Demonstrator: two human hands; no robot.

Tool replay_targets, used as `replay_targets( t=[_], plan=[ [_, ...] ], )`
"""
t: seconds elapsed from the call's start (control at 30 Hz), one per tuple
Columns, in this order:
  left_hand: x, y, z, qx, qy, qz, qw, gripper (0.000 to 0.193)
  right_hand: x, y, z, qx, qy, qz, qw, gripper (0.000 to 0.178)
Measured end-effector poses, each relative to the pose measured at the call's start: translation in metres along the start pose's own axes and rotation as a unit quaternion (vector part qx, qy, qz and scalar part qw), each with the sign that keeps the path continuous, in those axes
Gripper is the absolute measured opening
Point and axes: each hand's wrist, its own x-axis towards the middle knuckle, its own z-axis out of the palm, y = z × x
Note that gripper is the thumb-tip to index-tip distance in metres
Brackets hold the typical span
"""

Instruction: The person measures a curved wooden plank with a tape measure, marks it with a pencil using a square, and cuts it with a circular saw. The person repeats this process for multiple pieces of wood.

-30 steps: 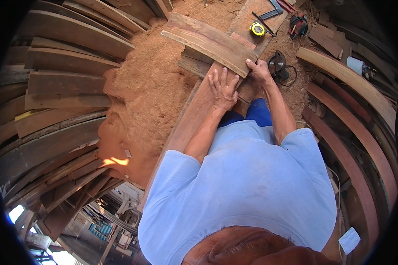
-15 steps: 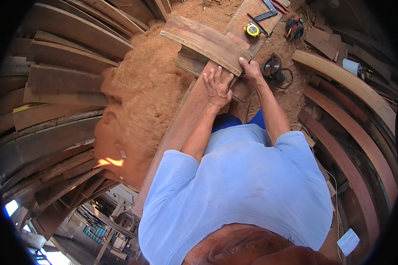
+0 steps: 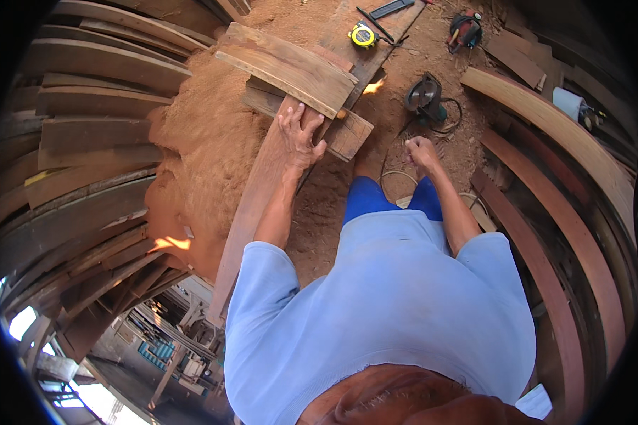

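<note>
My left hand (image 3: 303, 140) lies with fingers spread on a long reddish-brown board (image 3: 252, 191). Its fingertips reach the near edge of a short, thick plank (image 3: 290, 65) that lies crosswise over the board. Under these sits a wooden block (image 3: 351, 134), its end sticking out to the right. Off to the right, my right hand (image 3: 423, 152) is apart from the wood, fingers curled closed; whether something small is inside cannot be made out. Just beyond it a dark circular saw (image 3: 425, 98) with a cord rests on the sawdust-covered ground.
A yellow tape measure (image 3: 363, 34) and a square (image 3: 391, 8) lie on the far board. Beyond the saw is a red-and-black corded tool (image 3: 465, 32). Stacked planks (image 3: 99, 142) line the left; long curved-looking boards (image 3: 567, 120) line the right. Sawdust (image 3: 198, 142) is heaped between.
My right hand has let go of the short plank's right end and drawn back to the right, closing up. My left hand stays on the board. The whole view has shifted slightly.
</note>
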Motion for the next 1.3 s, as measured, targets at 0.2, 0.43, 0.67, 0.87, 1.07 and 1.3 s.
replay_targets(
  t=[0.2,0.43,0.67,0.87,1.07,1.3],
  plan=[
    [0.012,0.005,-0.001,0.001,-0.025,0.003,1.0,0.072,0.033,0.017,-0.031,-0.344,-0.028,-0.074,0.936,0.037],
    [-0.003,-0.004,0.01,-0.012,-0.003,0.014,1.0,0.058,0.135,0.072,0.006,-0.545,-0.165,-0.015,0.822,0.053],
    [-0.003,-0.013,0.006,0.004,-0.042,0.01,0.999,0.047,0.281,0.189,0.024,-0.656,-0.091,-0.151,0.734,0.042],
    [-0.007,-0.003,0.005,-0.013,-0.062,-0.028,0.998,0.059,0.345,0.178,0.001,-0.645,-0.172,-0.062,0.742,0.059],
    [0.023,-0.044,0.01,-0.044,-0.067,0.053,0.995,0.052,0.401,0.333,-0.054,-0.651,-0.106,0.046,0.75,0.051],
    [0.006,-0.014,0.009,-0.003,-0.016,0.032,0.999,0.05,0.296,0.081,-0.126,-0.717,0.034,-0.194,0.669,0.027]
  ],
)
